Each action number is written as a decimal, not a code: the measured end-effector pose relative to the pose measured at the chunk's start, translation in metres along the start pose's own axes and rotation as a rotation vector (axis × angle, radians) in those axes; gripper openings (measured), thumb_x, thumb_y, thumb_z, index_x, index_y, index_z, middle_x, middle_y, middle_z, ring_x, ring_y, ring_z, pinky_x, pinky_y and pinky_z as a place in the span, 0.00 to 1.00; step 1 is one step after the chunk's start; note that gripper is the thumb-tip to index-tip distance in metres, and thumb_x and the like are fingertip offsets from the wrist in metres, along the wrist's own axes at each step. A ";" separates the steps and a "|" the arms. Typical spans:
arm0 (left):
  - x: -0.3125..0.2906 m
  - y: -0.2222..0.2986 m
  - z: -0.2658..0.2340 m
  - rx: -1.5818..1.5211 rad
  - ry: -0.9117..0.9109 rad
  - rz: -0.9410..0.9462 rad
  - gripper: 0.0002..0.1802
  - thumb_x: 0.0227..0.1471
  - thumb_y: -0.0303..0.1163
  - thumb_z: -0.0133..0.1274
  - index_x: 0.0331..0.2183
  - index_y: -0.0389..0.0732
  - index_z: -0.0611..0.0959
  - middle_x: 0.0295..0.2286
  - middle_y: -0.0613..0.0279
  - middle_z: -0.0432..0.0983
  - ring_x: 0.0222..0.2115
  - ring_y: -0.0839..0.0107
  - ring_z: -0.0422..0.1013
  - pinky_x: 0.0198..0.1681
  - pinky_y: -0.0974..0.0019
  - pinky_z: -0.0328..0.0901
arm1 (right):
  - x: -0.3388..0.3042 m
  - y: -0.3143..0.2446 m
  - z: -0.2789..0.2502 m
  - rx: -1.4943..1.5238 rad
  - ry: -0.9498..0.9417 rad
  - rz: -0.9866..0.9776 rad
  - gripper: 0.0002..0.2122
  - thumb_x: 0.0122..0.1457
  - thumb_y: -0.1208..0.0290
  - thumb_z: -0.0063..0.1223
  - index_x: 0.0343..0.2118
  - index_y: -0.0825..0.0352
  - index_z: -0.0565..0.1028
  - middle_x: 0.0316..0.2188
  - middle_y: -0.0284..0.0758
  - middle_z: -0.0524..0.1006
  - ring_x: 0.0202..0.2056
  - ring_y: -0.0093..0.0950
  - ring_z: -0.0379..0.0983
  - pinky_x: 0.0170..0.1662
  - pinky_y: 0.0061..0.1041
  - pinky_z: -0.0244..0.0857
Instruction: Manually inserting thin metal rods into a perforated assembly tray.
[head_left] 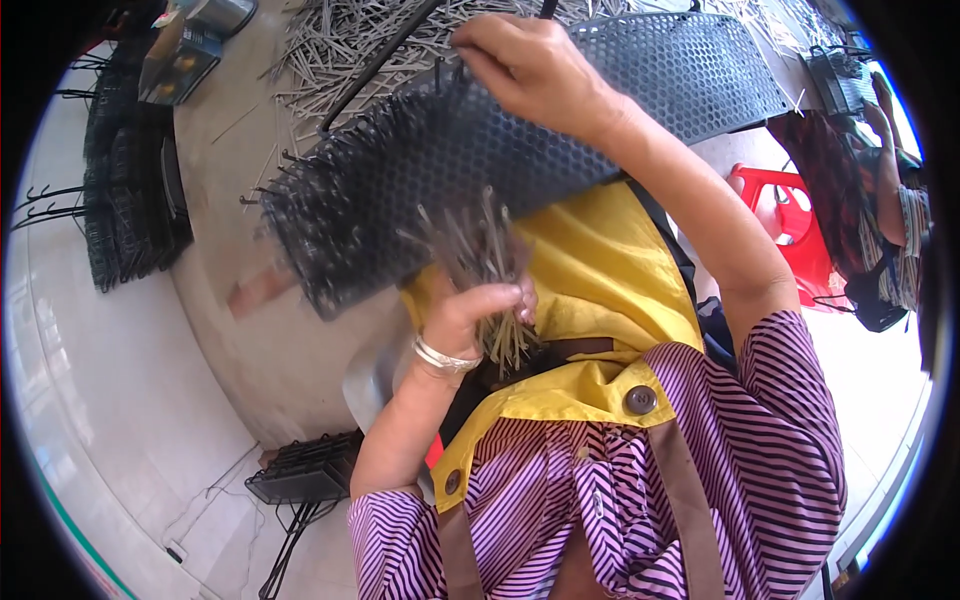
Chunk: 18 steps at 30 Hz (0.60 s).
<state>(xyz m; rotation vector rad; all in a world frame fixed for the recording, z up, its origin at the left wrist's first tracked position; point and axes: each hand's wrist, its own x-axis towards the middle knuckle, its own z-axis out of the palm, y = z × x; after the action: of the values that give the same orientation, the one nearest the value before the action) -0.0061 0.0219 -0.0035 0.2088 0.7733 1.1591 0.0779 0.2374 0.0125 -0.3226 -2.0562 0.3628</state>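
My left hand is wrapped round a bundle of thin grey metal strips, which fan out above and below my fist. In front of me a long black perforated panel lies at a slant, its right part showing bare holes. Many dark upright pieces stand crowded on the panel's left part. Over the panel's far edge is my right hand, fingers curled and pinched together. Whatever the right fingertips hold is too small or hidden to make out. A black bar rises beside that hand.
Loose grey strips are heaped beyond the panel. Racks of black pieces and boxes stand at the left. A black stack sits at lower left. On the right are a red stool and another person's arm.
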 end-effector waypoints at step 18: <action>0.000 0.001 -0.001 0.070 -0.064 0.004 0.22 0.35 0.24 0.51 0.38 0.36 0.69 0.18 0.57 0.66 0.19 0.66 0.65 0.25 0.63 0.63 | -0.026 -0.087 -0.040 0.750 -0.431 1.066 0.04 0.49 0.77 0.52 0.27 0.71 0.74 0.19 0.30 0.74 0.19 0.13 0.66 0.22 0.12 0.59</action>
<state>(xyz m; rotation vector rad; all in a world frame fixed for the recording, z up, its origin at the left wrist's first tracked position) -0.0077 0.0219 -0.0039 0.3047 0.7579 1.1244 0.1184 0.1524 0.0435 -0.9009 -1.7935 1.9095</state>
